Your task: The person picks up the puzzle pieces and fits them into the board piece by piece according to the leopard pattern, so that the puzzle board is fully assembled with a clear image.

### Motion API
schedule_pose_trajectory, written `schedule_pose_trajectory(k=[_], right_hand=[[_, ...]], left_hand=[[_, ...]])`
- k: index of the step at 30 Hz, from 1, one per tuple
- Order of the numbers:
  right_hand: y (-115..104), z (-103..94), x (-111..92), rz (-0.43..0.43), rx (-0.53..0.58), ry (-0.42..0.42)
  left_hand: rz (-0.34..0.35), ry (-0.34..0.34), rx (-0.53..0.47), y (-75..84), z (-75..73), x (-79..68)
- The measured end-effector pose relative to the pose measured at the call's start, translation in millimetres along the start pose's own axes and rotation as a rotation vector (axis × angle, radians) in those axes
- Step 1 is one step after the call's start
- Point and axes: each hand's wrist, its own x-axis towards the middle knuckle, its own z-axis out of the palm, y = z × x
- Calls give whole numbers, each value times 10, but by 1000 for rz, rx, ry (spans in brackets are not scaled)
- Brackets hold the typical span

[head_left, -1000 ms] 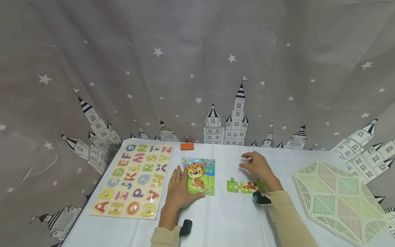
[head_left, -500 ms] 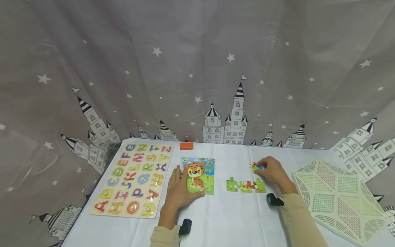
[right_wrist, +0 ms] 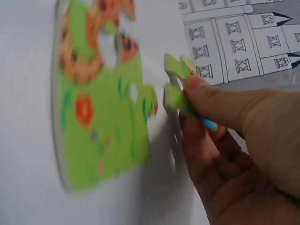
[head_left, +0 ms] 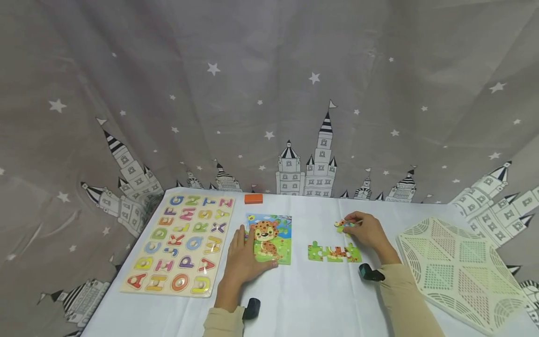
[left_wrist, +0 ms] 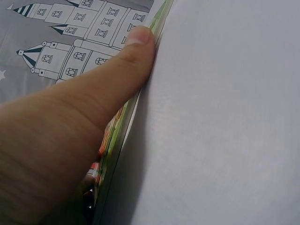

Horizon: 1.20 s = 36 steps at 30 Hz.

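My right hand (head_left: pixel 367 230) pinches a jigsaw piece (right_wrist: pixel 177 101) between thumb and fingers; green, with a bit of orange and blue showing. Just in front of it a row of joined jigsaw pieces (head_left: pixel 334 253), green with a spotted animal's body, lies on the white table. My left hand (head_left: pixel 244 260) rests with extended fingers at the left side of a leopard-cub picture board (head_left: pixel 280 238), covering part of it. In the left wrist view the thumb (left_wrist: pixel 133 54) lies along the board's near edge.
A wooden alphabet board (head_left: pixel 178 245) with colourful letters lies on the left. An orange block (head_left: pixel 253 199) sits near the table's back edge. At right lies a pale patterned board (head_left: pixel 463 271). A grey castle-print curtain (head_left: pixel 236 93) hangs behind the white table (head_left: pixel 290 309).
My right hand first hovers without a piece, then takes hold of a jigsaw piece behind the row. Since then the piece has turned and shifted slightly left. The left hand stays on the board.
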Motion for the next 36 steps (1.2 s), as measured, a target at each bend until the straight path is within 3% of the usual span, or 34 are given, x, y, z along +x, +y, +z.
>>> schedule_pose_trajectory(k=[4,8,15,22,28,36], right_hand=[[-141,75,-13,-9,90,-35],[-492,199,-20,-81,175,-105],[-1056,682,-4,-149,199,-192],[-1239,1023,-20,-226,119,-195],[-1356,1078,-66,-231,41,-144],[-1415,1120,-119,-228,-18,-138]], left_hand=[[-4,-8,-1,-20,9,-15],[-6,-1,3,-33,-3,-18],[-4,0,3,-20,-31,-3],[-4,-4,20,-18,-11,19],[-1,-6,34,-13,-28,30],[10,-11,18,8,-28,2]])
